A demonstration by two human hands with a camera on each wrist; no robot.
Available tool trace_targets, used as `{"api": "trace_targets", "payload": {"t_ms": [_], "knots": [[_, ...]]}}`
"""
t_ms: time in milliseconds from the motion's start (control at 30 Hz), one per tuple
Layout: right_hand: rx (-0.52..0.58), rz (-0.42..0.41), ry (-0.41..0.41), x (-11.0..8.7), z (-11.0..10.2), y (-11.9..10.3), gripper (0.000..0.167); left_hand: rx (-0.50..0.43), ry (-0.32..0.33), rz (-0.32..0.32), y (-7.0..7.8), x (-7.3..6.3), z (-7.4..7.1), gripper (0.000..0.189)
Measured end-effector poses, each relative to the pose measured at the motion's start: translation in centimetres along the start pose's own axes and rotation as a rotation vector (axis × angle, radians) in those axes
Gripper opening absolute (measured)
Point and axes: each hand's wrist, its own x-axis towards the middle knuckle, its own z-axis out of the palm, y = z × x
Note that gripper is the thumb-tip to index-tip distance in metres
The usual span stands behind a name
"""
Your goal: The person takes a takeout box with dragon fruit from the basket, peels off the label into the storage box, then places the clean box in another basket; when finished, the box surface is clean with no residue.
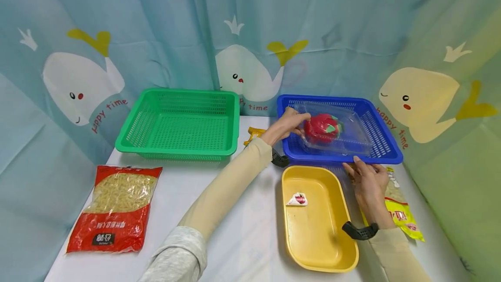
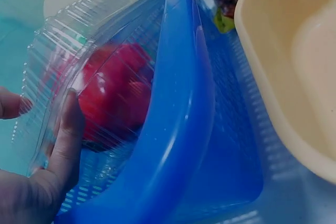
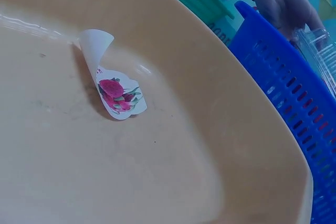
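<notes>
A clear plastic box (image 1: 354,136) with a red and green dragon fruit (image 1: 322,128) in it lies tilted in the blue basket (image 1: 336,160). My left hand (image 1: 288,123) pinches the box's left end between thumb and fingers. The left wrist view shows the ridged box wall (image 2: 100,3) between them, the fruit (image 2: 115,93) behind the plastic. At the basket's front rim, my right hand (image 1: 369,184) touches the edge with extended fingertips. Below it, the yellow tub (image 1: 313,238) holds a partly curled white sticker (image 1: 298,199) printed with dragon fruit (image 3: 119,96).
A green basket (image 1: 180,153) stands at the back left. In front of it lies a red noodle bag (image 1: 113,210). A small orange packet (image 1: 254,134) sits beside my left forearm, and a yellow packet (image 1: 403,214) lies right of my right hand. Printed curtains (image 1: 172,25) enclose the table.
</notes>
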Motion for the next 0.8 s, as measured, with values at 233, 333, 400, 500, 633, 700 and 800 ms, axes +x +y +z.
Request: {"api": "trace_targets", "payload": {"t_ms": [233, 333, 400, 500, 633, 700, 800], "knots": [[0.007, 0.015, 0.003, -0.02, -0.30, 0.23, 0.031, 0.023, 0.000, -0.040, -0.34, 0.35, 0.41, 0.108], [-0.006, 0.023, 0.029, 0.00, -0.33, 0.14, 0.028, 0.044, -0.011, -0.041, -0.31, 0.36, 0.51, 0.106], [-0.017, 0.023, 0.044, 0.08, -0.29, 0.05, 0.026, 0.058, -0.015, -0.040, -0.19, 0.31, 0.60, 0.106], [-0.022, 0.026, 0.050, 0.14, -0.13, -0.05, 0.027, 0.072, -0.012, -0.050, 0.04, 0.21, 0.67, 0.107], [-0.021, 0.029, 0.044, 0.04, 0.02, -0.06, 0.033, 0.111, -0.011, -0.082, 0.22, 0.04, 0.63, 0.106], [-0.029, 0.020, 0.043, -0.02, 0.02, -0.08, 0.035, 0.141, -0.011, -0.100, 0.31, -0.03, 0.64, 0.099], [-0.019, 0.004, 0.032, -0.02, -0.05, -0.15, 0.039, 0.179, -0.006, -0.132, 0.55, -0.09, 0.89, 0.083]]}}
